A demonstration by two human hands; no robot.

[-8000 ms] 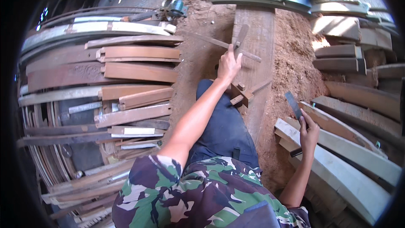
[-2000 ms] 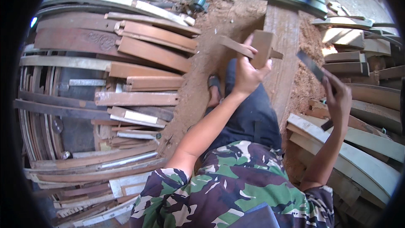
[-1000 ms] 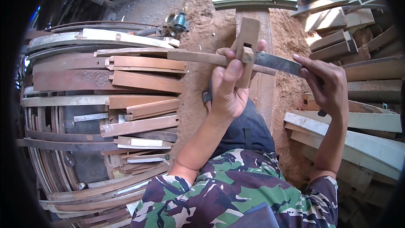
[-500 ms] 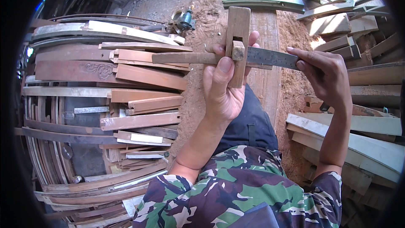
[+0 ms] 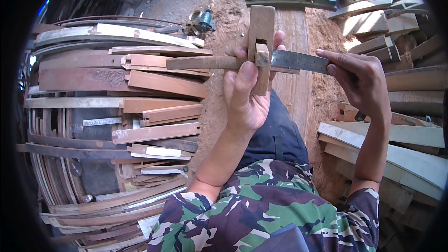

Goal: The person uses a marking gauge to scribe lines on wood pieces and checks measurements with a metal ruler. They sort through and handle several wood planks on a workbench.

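Observation:
My left hand (image 5: 246, 105) is wrapped round a wooden marking gauge (image 5: 262, 22), its thumb pressed near the wedge in the middle. The gauge's stock stands nearly upright in view, and its long beam (image 5: 200, 63) passes crosswise through it, sticking out far to the left and a little to the right. A steel ruler (image 5: 298, 60) lies along the short right part of the beam, its left end up against the stock. My right hand (image 5: 361, 77) pinches the ruler's other end between thumb and fingers. Some left fingers are hidden behind the gauge.
Stacked timber pieces (image 5: 163, 112) fill the left side, one with a carved scroll. A teal power tool (image 5: 204, 21) sits on the sawdust-covered ground beyond. A broad plank (image 5: 291, 93) runs ahead below my hands. Pale boards (image 5: 387, 158) and offcuts (image 5: 364, 23) lie at right.
The marking gauge and ruler have shifted very slightly left and up in view. The ruler's face catches more light now. Both grips are the same.

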